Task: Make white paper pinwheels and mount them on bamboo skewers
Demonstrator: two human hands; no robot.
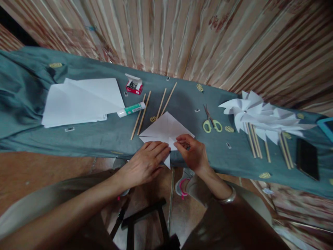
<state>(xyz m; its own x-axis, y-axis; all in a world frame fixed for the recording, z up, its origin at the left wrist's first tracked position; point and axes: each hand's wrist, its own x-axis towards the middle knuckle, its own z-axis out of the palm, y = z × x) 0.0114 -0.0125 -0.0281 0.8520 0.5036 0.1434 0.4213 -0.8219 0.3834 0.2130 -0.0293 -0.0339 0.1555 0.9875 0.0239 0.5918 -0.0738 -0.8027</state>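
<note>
A white square of paper (165, 126), slit in from its corners, lies turned like a diamond at the table's near edge, one point hanging over. Flat across its lower left part rests my left hand (145, 161), fingers stretched out and pressing down. My right hand (192, 151) pinches a flap of the paper between thumb and fingertips on the right side. Just behind the paper are two wooden sticks (169, 99), and two more sticks (142, 116) lie to its left. Green-handled scissors (212, 123), blades slightly apart, are to the right.
A stack of white paper (83, 100) lies on the left, with a glue stick (131, 109) beside it. Behind stands an open red box of small metal pieces (134, 85). Several paper pinwheels (260, 114) on sticks and a black phone (307, 158) are at right.
</note>
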